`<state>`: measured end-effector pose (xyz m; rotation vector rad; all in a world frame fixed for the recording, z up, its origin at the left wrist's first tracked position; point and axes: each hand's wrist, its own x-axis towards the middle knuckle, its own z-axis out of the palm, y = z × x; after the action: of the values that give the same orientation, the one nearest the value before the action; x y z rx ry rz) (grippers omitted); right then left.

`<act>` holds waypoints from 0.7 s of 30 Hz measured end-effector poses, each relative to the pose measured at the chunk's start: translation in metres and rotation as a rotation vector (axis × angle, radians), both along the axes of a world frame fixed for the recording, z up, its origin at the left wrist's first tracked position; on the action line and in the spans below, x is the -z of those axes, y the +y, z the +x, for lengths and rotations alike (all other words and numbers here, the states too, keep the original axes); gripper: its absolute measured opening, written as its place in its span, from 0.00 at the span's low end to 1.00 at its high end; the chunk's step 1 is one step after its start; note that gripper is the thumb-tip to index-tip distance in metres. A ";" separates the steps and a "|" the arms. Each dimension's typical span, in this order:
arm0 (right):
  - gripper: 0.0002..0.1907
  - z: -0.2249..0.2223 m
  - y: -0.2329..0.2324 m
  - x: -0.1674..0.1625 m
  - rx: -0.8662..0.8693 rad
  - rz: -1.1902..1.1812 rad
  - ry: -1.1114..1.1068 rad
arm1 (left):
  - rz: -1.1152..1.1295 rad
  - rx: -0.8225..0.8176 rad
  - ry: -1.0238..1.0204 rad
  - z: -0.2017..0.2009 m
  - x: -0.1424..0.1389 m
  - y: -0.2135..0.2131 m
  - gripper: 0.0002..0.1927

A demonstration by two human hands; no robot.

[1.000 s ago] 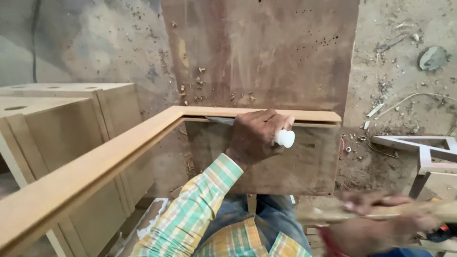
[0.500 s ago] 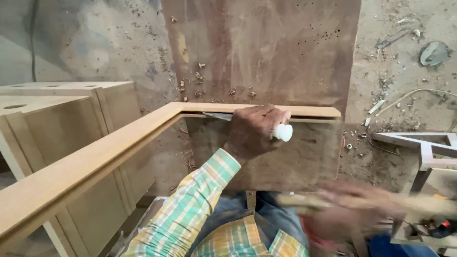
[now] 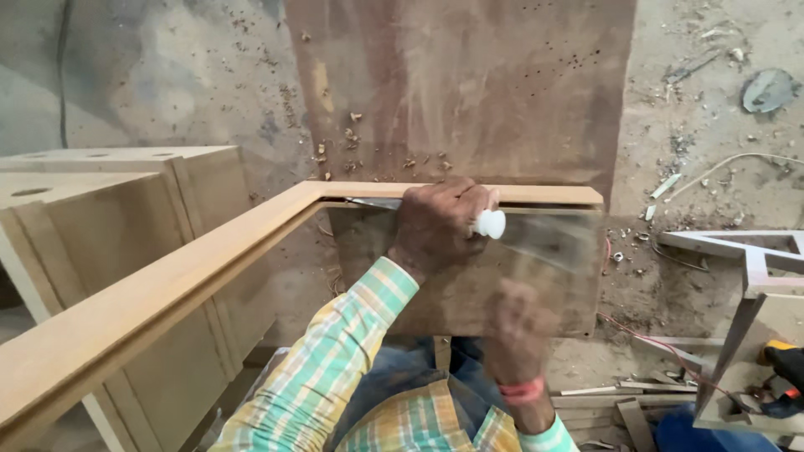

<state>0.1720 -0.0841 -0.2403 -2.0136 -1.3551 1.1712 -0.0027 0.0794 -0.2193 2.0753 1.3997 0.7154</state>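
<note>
My left hand (image 3: 435, 226) is closed around a tool with a white handle end (image 3: 490, 223) and a flat metal blade (image 3: 368, 202). The blade lies along the inner edge of the top rail of a light wooden frame (image 3: 544, 195), close to its corner. My right hand (image 3: 515, 331), with a red band at the wrist, is blurred below the rail. It grips a long pale wooden stick (image 3: 548, 238), which shows only as a smear reaching up toward the white handle. A dark brown board (image 3: 469, 92) lies on the floor behind the frame.
The frame's long side rail (image 3: 167, 285) runs down to the lower left. Plywood boxes (image 3: 100, 209) stand at the left. At the right are a metal stand (image 3: 754, 268), a power tool (image 3: 783, 377) and wood offcuts (image 3: 620, 393). Wood chips litter the concrete floor.
My right hand has swung with the stick from the lower right up and left toward the white handle. My left hand has stayed on the tool at the rail.
</note>
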 end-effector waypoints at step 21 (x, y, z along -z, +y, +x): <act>0.26 0.017 0.105 0.010 0.244 0.311 -0.165 | -0.333 0.241 0.007 -0.030 -0.049 0.009 0.05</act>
<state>0.1890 0.0208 -0.2499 -2.0087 -1.2348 0.6564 -0.0324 0.0879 -0.1698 1.9358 1.1550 0.3489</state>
